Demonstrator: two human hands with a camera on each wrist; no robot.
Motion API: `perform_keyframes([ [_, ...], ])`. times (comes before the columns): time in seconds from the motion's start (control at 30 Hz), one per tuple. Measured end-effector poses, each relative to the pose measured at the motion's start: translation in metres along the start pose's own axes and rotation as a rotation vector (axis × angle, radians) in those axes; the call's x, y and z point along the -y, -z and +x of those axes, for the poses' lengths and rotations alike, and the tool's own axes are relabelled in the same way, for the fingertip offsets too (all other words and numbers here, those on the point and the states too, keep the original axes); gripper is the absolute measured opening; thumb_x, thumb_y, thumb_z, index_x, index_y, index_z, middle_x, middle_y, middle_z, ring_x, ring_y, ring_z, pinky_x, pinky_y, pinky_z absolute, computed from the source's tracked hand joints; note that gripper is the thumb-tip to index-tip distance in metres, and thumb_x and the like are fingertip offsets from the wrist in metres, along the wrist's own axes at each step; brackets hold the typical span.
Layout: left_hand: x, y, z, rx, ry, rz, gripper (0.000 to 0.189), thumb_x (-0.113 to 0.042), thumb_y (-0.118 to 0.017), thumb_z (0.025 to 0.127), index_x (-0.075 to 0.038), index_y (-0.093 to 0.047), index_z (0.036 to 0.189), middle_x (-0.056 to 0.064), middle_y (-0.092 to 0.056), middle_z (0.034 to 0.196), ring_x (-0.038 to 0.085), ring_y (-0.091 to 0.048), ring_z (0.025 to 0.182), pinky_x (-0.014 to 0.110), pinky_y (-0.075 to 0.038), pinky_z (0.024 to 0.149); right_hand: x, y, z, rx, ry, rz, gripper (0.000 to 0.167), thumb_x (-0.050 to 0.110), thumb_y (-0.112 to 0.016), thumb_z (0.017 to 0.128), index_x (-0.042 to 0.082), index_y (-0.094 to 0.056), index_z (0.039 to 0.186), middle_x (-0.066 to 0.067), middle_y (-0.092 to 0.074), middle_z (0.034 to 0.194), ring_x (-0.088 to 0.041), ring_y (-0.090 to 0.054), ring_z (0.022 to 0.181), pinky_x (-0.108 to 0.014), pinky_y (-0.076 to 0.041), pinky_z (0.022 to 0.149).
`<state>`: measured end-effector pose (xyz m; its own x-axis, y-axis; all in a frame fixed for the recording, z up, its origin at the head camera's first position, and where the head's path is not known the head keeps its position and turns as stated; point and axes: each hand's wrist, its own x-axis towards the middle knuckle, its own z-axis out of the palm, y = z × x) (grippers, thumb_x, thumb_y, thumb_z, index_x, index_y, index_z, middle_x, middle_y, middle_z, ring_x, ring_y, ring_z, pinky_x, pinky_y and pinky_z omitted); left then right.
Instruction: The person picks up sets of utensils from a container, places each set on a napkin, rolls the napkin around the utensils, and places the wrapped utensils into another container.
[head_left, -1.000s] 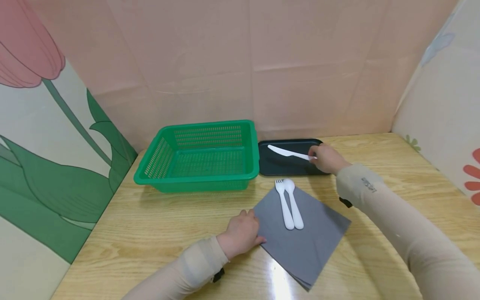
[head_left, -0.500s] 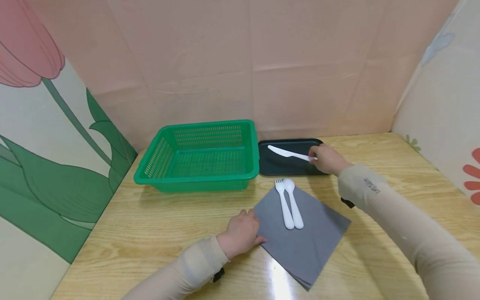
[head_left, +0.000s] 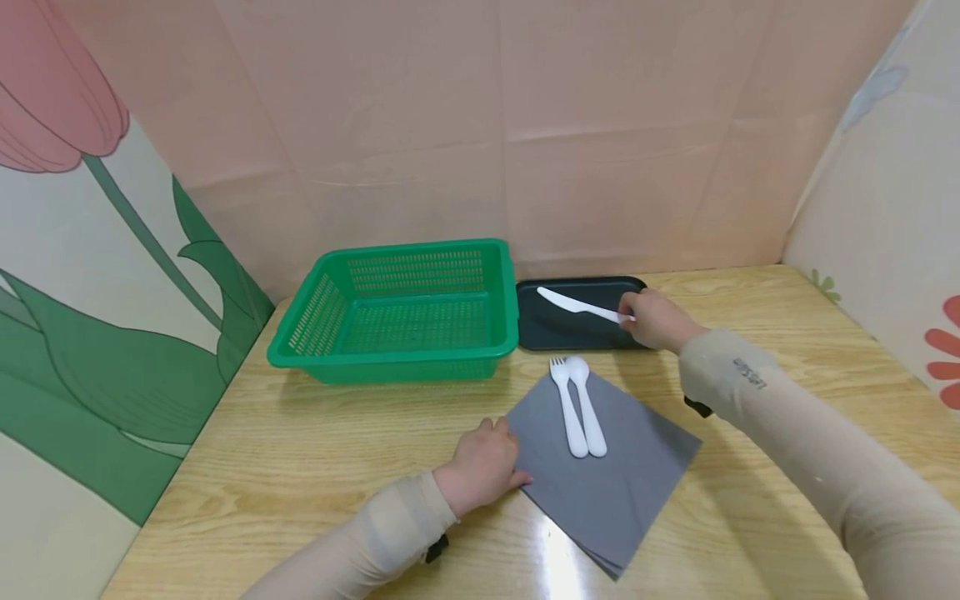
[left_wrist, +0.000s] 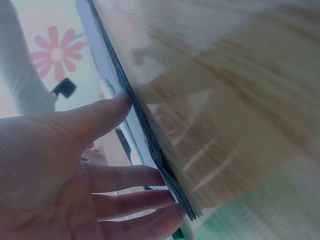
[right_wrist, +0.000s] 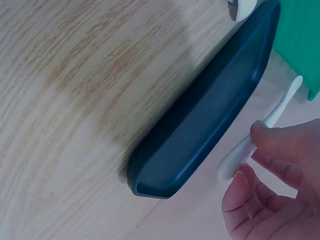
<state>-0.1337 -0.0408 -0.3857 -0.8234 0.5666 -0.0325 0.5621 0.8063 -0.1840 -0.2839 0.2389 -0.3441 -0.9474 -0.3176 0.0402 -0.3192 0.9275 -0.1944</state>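
While the fork (head_left: 571,417) and spoon (head_left: 588,408) lie unmoved on the grey napkins (head_left: 630,483), the head view shows the white knife (head_left: 576,306) barely shifted, twelve o'clock of them over the black tray (head_left: 543,329), so work seems nearly paused. From the left wrist, the left hand (head_left: 482,465) touches the napkins' nine-o'clock edge, fingers nearly straight. From the right wrist, the right hand (head_left: 651,318) pinches the knife's handle (apart from the tray, apparently), blade toward one o'clock.
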Motion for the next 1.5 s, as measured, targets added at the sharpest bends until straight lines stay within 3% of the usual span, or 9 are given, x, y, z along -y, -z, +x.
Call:
perform_keyframes([
  [1.0, -0.001, -0.001, 0.0, 0.008, 0.009, -0.01, 0.047, -0.056, -0.062, 0.08, -0.009, -0.068, 0.083, 0.001, -0.056, 0.085, 0.011, -0.052, 0.072, 0.022, -0.044, 0.047, 0.013, 0.002, -0.007, 0.071, -0.003, 0.024, 0.014, 0.008, -0.057, 0.088, -0.002, -0.055, 0.097, -0.017, -0.057, 0.084, -0.026, -0.05, 0.073, -0.041, -0.045, 0.067],
  [1.5, 0.0, 0.0, 0.001, 0.024, 0.002, -0.017, 0.047, -0.056, -0.061, 0.081, -0.009, -0.069, 0.085, 0.0, -0.056, 0.085, 0.011, -0.051, 0.073, 0.022, -0.044, 0.049, 0.007, -0.002, -0.01, 0.089, -0.011, 0.035, 0.014, 0.008, -0.057, 0.088, -0.002, -0.055, 0.097, -0.015, -0.057, 0.083, -0.023, -0.05, 0.07, -0.037, -0.045, 0.065],
])
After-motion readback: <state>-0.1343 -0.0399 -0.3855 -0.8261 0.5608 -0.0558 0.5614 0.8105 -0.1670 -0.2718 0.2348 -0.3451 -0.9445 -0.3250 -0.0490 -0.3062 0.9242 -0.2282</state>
